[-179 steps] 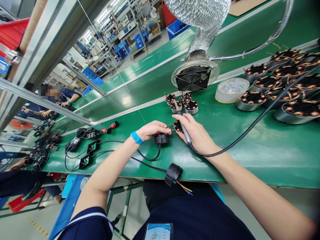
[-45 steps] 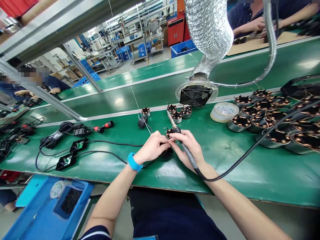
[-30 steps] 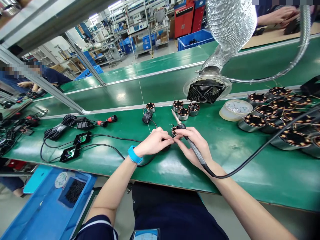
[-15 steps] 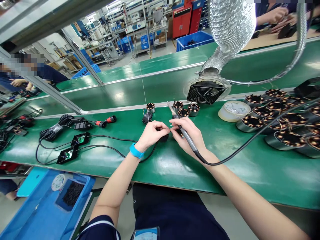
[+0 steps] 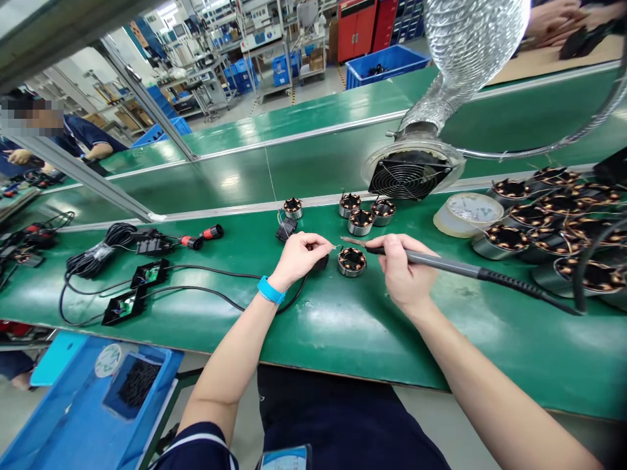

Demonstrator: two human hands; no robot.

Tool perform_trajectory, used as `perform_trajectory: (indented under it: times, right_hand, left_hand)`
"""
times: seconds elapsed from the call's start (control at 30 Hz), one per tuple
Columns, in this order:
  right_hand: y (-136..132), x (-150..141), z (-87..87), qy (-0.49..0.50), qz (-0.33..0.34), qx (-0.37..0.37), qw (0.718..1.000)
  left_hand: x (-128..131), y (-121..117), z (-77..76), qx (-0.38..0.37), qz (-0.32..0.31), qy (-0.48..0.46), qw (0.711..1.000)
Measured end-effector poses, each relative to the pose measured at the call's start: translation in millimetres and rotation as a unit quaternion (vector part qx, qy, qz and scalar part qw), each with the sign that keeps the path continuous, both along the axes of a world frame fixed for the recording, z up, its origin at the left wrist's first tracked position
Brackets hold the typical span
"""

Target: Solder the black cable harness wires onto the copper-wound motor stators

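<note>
My left hand is closed in a pinch on a thin wire, over a black connector on the green bench. A blue band circles that wrist. My right hand grips a soldering iron held nearly level, its tip pointing left toward the wire end. A small motor stator with copper windings sits on the bench between the two hands, just below the iron's tip.
Three more stators and a single one stand behind. A fume extractor fan with foil duct hangs close. A tape roll and several large stators lie right. Black cables and circuit boards lie left. A blue bin sits below.
My right hand has drawn back to the right and swung the soldering iron from upright to nearly level, uncovering the stator on the bench. My left hand keeps its pinch.
</note>
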State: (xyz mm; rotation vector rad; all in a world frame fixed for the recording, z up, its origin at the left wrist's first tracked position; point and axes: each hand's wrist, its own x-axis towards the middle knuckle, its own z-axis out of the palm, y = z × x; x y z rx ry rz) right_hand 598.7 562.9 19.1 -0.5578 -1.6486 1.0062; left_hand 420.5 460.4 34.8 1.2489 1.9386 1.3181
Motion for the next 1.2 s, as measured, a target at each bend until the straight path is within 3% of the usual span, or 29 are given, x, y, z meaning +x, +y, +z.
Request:
perform_trajectory:
  times: [0.3, 0.6, 0.9, 1.2]
  right_hand:
    - [-5.7, -0.4, -0.1, -0.022, 0.04, 0.006, 0.999]
    - [-5.9, -1.0, 4.4, -0.027, 0.035, 0.027, 0.999]
    - [-5.7, -2.8, 0.7, -0.021, 0.033, -0.002, 0.999]
    - [-6.0, -4.7, 4.4, 0.045, 0.005, -0.049, 0.998]
  left_hand:
    - [1.0, 1.4, -0.5, -0.004, 0.002, 0.004, 1.0]
    - [1.4, 2.3, -3.7, 0.009, 0.016, -0.018, 1.0]
    - [1.3, 2.4, -3.2, 0.01, 0.021, -0.01, 1.0]
    - [2.7, 3.5, -2.4, 0.008, 0.018, -0.024, 1.0]
